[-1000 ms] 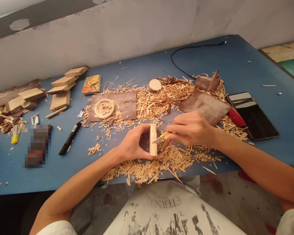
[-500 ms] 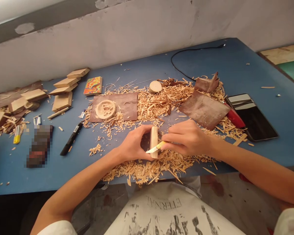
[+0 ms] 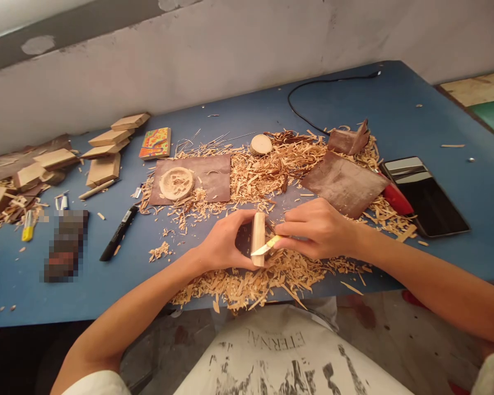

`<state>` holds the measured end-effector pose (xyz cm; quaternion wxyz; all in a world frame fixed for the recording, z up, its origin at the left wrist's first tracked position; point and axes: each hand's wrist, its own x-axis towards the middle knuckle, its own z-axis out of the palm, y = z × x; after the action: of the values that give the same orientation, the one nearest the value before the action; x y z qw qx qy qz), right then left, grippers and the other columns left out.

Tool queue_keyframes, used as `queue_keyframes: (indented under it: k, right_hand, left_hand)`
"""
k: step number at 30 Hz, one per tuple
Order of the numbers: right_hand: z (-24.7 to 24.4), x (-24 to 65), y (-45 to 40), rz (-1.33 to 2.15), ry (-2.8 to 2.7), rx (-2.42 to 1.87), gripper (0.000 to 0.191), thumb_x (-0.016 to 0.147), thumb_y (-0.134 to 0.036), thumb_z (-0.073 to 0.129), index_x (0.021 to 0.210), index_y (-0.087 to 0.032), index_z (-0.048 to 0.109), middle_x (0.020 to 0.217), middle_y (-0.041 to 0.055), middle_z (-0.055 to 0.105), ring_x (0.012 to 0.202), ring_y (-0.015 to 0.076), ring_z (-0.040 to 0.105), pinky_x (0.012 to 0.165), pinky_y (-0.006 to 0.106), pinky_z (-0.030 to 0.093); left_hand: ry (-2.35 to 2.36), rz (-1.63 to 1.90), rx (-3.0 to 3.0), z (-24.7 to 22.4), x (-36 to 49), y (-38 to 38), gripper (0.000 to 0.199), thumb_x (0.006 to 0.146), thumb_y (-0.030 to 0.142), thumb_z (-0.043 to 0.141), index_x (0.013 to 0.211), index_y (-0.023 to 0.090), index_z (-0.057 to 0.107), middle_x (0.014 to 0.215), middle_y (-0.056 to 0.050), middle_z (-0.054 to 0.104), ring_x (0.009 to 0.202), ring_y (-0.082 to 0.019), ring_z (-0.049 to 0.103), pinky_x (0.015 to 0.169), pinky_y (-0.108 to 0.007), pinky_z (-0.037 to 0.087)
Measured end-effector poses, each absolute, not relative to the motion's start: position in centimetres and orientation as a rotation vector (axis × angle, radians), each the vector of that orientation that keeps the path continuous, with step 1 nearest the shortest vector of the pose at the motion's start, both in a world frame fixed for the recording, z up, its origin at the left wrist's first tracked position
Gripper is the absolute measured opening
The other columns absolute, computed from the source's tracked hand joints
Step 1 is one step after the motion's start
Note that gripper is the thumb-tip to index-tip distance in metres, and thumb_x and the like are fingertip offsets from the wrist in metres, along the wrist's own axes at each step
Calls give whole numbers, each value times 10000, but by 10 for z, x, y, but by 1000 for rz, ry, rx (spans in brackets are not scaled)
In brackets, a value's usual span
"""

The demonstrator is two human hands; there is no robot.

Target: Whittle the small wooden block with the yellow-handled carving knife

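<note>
A pale wooden block stands on edge between the thumb and fingers of my left hand, close to the table's front edge. My right hand is wrapped round a yellow-handled knife, whose blade lies across the block's near part. Wood shavings are heaped below and around both hands. Behind them a carved wooden disc rests on brown sandpaper.
Stacked wooden blocks and a black marker lie on the left of the blue table. To the right are sandpaper, a red-handled tool and a phone. A round wood slice sits among shavings behind.
My right hand and the knife have shifted slightly to the right and up, so less of the blade reaches past the block. My left hand keeps its hold.
</note>
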<state>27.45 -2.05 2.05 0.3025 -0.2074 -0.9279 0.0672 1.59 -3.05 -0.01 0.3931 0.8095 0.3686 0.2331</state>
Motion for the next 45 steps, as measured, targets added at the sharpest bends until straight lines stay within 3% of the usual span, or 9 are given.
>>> queue_keyframes:
  k: [13,21,25,33,45]
  right_hand:
    - [19,274,-17,165,-2471,-553,375,1028,-462,561,818,-193,716,598,-30,521,541,109,450,567,295,287]
    - [17,302,4,-1,-2346,-706,241,976,-383,665,850,-183,710,683,-1,652,601,116,556,583,286,363]
    - [23,299,-1,67,-2271,-679,263,979,-408,657,848,-184,697,698,6,658,620,120,566,605,282,390]
    - [20,275,-19,201,-2477,-547,402,1018,-491,573,788,-185,695,612,-26,548,549,100,450,575,282,286]
    - [11,295,3,160,-2398,-776,370,1016,-460,590,804,-183,713,633,-18,616,550,90,508,554,273,303]
  left_hand:
    - [906,601,2027,-1,15,-29,880,565,447,952,1313,215,550,1272,-127,697,1132,-319,698,997,-477,568]
    - [912,596,2089,2,15,-29,889,564,524,946,1295,200,559,1247,-122,699,1095,-310,700,974,-480,567]
    - [917,589,2087,2,15,-29,873,564,527,944,1285,213,565,1258,-119,699,1103,-311,698,967,-470,570]
    - [901,590,2069,1,15,-29,876,561,461,946,1313,224,565,1289,-130,695,1145,-319,692,1005,-475,562]
    - [900,578,2111,3,15,-28,873,577,518,944,1296,211,556,1249,-117,702,1099,-306,698,963,-464,563]
